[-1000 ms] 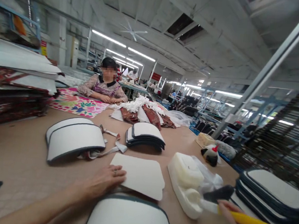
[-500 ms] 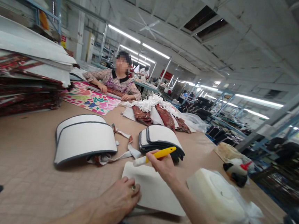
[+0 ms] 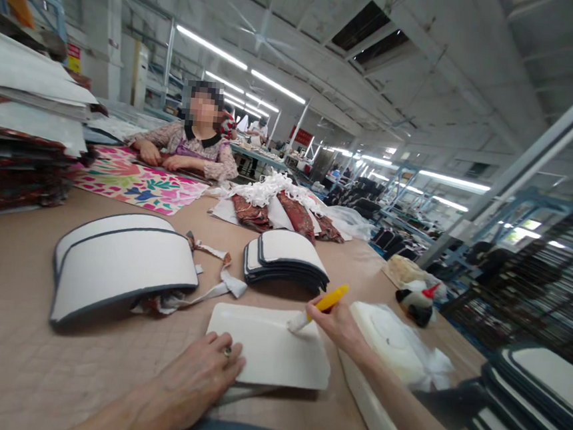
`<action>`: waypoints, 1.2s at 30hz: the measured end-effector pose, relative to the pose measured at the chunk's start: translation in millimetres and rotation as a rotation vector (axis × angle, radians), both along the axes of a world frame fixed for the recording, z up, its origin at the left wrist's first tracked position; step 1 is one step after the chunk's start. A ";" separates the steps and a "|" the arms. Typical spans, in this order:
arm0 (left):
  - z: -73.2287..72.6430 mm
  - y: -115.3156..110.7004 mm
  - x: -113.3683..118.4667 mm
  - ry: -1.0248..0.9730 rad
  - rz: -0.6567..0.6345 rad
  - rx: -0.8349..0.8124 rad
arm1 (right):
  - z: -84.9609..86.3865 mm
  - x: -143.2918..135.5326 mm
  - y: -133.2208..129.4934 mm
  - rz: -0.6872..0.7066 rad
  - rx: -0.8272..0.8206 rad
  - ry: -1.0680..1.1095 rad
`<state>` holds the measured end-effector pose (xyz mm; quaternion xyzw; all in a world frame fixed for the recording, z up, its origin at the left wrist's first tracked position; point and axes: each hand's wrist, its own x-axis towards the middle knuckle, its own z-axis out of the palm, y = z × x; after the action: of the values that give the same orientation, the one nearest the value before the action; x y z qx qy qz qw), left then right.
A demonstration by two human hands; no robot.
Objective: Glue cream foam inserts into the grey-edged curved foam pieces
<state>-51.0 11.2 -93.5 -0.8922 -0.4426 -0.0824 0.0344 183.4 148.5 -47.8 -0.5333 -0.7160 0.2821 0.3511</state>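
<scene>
My right hand point(image 3: 334, 323) grips a brush point(image 3: 328, 299) with a yellow handle. Its pale bristle end touches the upper right part of a cream rectangular panel point(image 3: 274, 354). At the panel's left edge rests my left hand point(image 3: 216, 366), fingers bent and slightly apart over the edge, a ring on one finger. Beyond the panel lies a stack of curved white pieces with dark edging point(image 3: 288, 252). Larger curved white pieces point(image 3: 126, 261) stand to the left, with fabric strips point(image 3: 223, 283) beside them.
A wrapped cream block point(image 3: 386, 341) and a bottle with a red tip point(image 3: 419, 300) are on the right. Dark-edged pieces point(image 3: 552, 392) are stacked at far right. Across the table point(image 3: 5, 271), a person point(image 3: 197, 147) sits behind floral fabric point(image 3: 141, 182). Layered sheets point(image 3: 24, 112) rise at left.
The view has turned right, bringing the far-right stack further into sight. My right hand has moved right across the panel, and the brush's bristle end is now down on its surface.
</scene>
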 end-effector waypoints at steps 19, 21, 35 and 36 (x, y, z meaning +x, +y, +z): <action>27.5 51.9 -39.7 -1.032 0.152 -0.971 | 17.1 -100.9 -88.2 0.416 -0.235 0.083; 29.2 50.9 -37.2 -0.997 0.148 -0.949 | 13.7 -98.4 -85.6 0.424 -0.245 0.069; 46.3 32.8 -22.7 -0.530 0.185 -0.621 | 12.1 56.2 -63.5 0.101 -0.156 -0.042; 46.9 31.9 -21.3 -0.485 0.193 -0.595 | 13.9 61.2 -63.3 0.092 -0.146 -0.044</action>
<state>-72.4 43.1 -46.5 -0.7720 -0.5245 -0.1554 -0.3236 244.6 85.2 -33.8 -0.5301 -0.7249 0.3375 0.2821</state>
